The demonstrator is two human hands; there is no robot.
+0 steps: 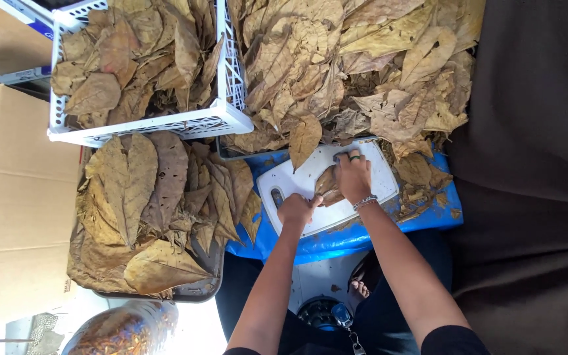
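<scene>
A white cutting board point(376, 172) lies on a blue plastic sheet point(336, 240). On it rests a small bundle of dried brown leaves point(327, 184). My right hand point(353, 176), with rings and a bracelet, presses down on the far part of the bundle with its fingers curled over it. My left hand point(297, 209) is closed in a fist at the bundle's near end. What is inside the fist is hidden.
A big heap of dried leaves point(363, 59) lies behind the board. A white plastic crate point(231, 98) holds more leaves at upper left, with a dark tray of large leaves point(198, 289) below it. A cardboard box point(21, 217) stands at left and a brown cloth point(534, 184) at right.
</scene>
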